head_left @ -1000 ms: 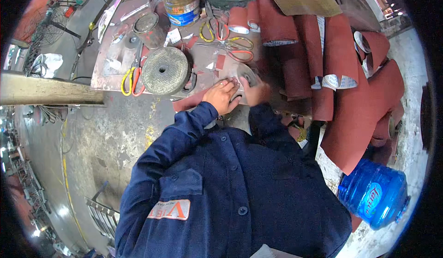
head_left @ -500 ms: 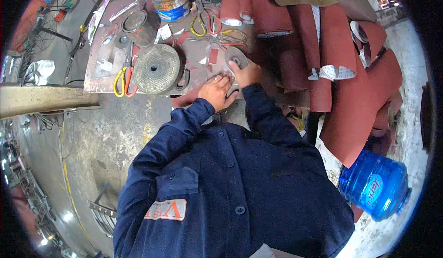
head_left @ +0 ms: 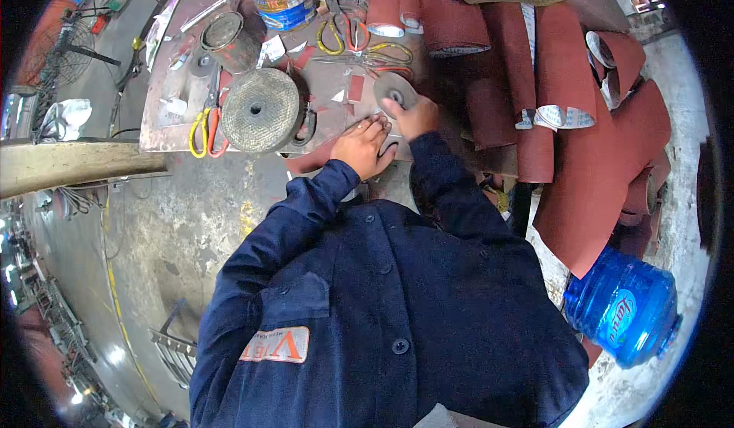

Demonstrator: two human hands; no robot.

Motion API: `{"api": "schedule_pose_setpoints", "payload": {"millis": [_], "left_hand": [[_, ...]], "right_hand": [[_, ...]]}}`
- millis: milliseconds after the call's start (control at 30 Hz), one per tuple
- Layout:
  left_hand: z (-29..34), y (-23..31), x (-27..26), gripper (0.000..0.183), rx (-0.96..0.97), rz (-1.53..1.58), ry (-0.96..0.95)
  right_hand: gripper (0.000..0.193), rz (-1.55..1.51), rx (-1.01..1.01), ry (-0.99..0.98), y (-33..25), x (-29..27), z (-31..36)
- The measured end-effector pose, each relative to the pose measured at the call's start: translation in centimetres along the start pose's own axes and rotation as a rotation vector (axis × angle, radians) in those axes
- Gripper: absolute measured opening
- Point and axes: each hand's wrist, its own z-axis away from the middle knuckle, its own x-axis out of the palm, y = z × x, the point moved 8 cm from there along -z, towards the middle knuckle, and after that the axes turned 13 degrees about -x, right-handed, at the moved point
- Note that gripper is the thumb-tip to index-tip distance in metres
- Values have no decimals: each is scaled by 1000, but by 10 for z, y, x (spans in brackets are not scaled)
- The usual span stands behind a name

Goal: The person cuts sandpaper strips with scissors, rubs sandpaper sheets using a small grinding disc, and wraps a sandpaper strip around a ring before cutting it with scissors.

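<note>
Since before, the right hand point(head_left: 413, 116) has gripped, seemingly, the small disc point(head_left: 394, 87); left hand point(head_left: 365, 146) stays flat, fingers together.

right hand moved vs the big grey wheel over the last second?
Yes. The right hand has shifted up and away from the big grey wheel to the small grey disc; earlier it lay beside the left hand.

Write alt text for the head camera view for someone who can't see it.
A person in a dark blue work jacket presses the left hand flat on a metal work plate while the right hand grips a small grey disc. Nearby lie a large round abrasive wheel, scissors and red sandpaper rolls.
</note>
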Motion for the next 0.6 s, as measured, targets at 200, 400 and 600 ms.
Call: {"api": "schedule_pose_setpoints", "payload": {"millis": [200,400,600], "left_hand": [[-5,2,1,41,-8,38,-15],[-3,0,-3,41,-42,39,18],[-8,-1,0,41,-9,44,36]], "right_hand": [[47,-93,-103,322,5,-27,51],[48,-68,-26,-18,-2,2,0],[48,-115,-68,255,5,-24,48]]}}
